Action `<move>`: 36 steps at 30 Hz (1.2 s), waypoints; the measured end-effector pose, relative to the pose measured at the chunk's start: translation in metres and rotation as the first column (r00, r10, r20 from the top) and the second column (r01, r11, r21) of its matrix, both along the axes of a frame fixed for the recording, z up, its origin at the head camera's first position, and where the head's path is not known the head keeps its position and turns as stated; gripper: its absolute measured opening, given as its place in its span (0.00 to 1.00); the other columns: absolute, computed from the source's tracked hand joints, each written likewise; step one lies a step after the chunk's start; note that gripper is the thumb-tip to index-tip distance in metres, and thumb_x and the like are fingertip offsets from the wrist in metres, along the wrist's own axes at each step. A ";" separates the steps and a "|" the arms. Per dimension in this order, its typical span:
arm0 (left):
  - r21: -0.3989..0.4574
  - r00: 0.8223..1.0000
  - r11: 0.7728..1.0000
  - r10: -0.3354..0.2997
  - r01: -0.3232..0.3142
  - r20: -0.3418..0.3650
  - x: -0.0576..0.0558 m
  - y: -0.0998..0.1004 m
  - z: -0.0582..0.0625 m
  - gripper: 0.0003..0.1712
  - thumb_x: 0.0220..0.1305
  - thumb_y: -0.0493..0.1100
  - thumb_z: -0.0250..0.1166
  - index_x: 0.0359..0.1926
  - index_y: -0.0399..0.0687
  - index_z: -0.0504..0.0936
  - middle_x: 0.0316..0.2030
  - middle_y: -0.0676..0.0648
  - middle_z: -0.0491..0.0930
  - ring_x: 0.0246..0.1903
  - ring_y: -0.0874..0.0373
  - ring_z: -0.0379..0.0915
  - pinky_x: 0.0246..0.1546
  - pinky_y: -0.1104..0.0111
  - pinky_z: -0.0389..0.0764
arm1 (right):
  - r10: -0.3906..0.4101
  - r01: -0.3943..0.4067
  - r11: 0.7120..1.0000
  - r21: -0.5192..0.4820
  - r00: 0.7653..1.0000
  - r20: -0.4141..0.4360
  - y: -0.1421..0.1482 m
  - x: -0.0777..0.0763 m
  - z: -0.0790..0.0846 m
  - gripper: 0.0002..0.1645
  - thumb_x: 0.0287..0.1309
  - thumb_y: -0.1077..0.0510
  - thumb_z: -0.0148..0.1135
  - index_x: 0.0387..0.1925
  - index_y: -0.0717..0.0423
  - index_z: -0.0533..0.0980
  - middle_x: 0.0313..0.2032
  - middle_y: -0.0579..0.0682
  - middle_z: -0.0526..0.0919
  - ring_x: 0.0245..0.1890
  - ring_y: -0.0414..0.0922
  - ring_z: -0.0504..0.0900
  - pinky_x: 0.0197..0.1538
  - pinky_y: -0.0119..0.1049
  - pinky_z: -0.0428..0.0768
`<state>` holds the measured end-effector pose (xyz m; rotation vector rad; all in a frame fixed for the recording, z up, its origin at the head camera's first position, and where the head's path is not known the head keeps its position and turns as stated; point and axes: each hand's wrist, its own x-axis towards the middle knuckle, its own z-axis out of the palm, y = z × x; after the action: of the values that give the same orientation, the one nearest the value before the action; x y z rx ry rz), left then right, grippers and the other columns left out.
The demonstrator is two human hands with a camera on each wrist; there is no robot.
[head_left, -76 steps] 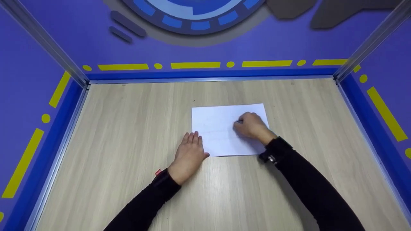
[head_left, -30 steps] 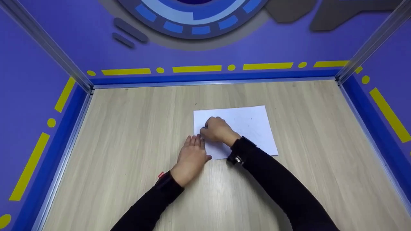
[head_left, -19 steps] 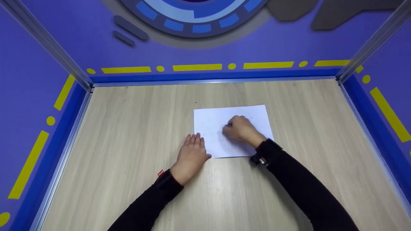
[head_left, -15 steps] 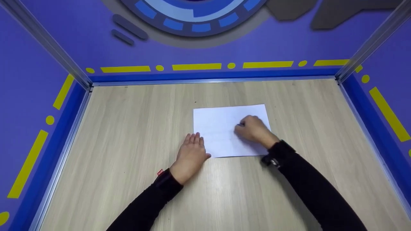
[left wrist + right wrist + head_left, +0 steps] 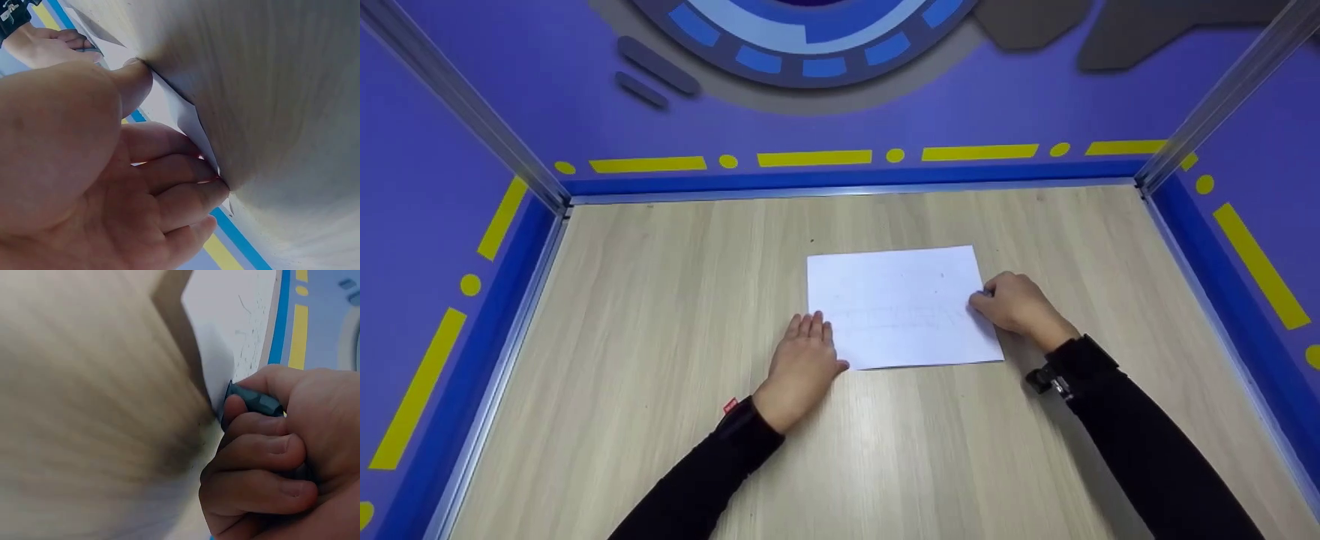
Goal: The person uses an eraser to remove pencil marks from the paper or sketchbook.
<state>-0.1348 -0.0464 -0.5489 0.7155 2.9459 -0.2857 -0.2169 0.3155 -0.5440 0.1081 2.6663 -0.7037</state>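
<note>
A white sheet of paper (image 5: 900, 285) lies on the wooden table, with faint grey marks across its middle and a few small dark crumbs. My left hand (image 5: 802, 367) rests on the paper's lower left edge, fingers stretched out and thumb spread. At the right edge of the sheet, my right hand (image 5: 1020, 307) pinches a small dark teal eraser (image 5: 257, 400) between thumb and curled fingers. One end of the eraser touches the paper's edge in the right wrist view, where dark crumbs also show. Part of the eraser is hidden inside the hand.
The pale wooden tabletop (image 5: 660, 285) is bordered by a metal rail (image 5: 855, 190) at the back. Purple-blue panels (image 5: 840, 127) with yellow dashes stand on three sides. A tiny dark speck (image 5: 812, 241) lies behind the paper.
My right hand has swept with the eraser left over the paper, then back right to its right edge. The grey marks look faint now. My left hand has stayed in place.
</note>
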 end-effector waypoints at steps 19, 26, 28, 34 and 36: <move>0.010 1.000 1.000 -0.003 0.003 -0.017 0.001 -0.003 -0.004 0.45 0.78 0.68 0.62 0.74 0.34 0.78 0.75 0.35 0.78 0.76 0.42 0.77 0.82 0.53 0.72 | 0.144 -0.153 0.983 -0.101 0.985 -0.091 -0.121 -0.011 0.004 0.29 0.72 0.47 0.62 0.16 0.47 0.64 0.19 0.42 0.64 0.22 0.44 0.66 0.31 0.39 0.67; -0.004 0.994 0.999 -0.038 0.037 -0.101 0.003 -0.002 -0.008 0.44 0.77 0.68 0.62 0.72 0.35 0.81 0.72 0.36 0.82 0.73 0.44 0.81 0.79 0.54 0.76 | 0.229 -0.234 0.971 -0.041 0.968 -0.106 -0.200 -0.014 0.001 0.21 0.74 0.47 0.61 0.23 0.50 0.76 0.28 0.50 0.80 0.32 0.49 0.79 0.39 0.42 0.76; -0.003 0.989 0.999 -0.047 0.047 -0.142 0.004 -0.003 -0.008 0.44 0.75 0.68 0.64 0.71 0.34 0.82 0.70 0.36 0.84 0.71 0.44 0.83 0.77 0.55 0.78 | 0.241 -0.245 0.969 -0.024 0.964 -0.113 -0.215 -0.016 0.000 0.22 0.73 0.48 0.61 0.22 0.51 0.76 0.28 0.51 0.80 0.32 0.51 0.79 0.38 0.43 0.76; 0.007 0.988 0.999 -0.041 0.043 -0.152 0.003 -0.003 -0.006 0.46 0.74 0.69 0.66 0.71 0.32 0.82 0.69 0.35 0.84 0.70 0.44 0.83 0.76 0.54 0.79 | 0.219 -0.220 0.975 -0.001 0.971 -0.099 -0.229 -0.021 -0.005 0.19 0.71 0.47 0.63 0.28 0.54 0.83 0.35 0.53 0.83 0.38 0.51 0.78 0.43 0.44 0.78; 0.002 0.994 1.000 -0.027 0.027 -0.110 0.002 -0.003 -0.004 0.46 0.75 0.69 0.64 0.72 0.33 0.81 0.71 0.35 0.83 0.72 0.44 0.81 0.78 0.54 0.77 | 0.203 -0.204 0.979 -0.005 0.975 -0.091 -0.223 -0.022 -0.006 0.18 0.71 0.48 0.64 0.35 0.58 0.87 0.40 0.56 0.87 0.42 0.54 0.81 0.49 0.47 0.82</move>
<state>-0.1332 -0.0494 -0.5528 0.7645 3.0429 -0.3320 -0.2385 0.0925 -0.5500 -0.2031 2.7056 -0.6750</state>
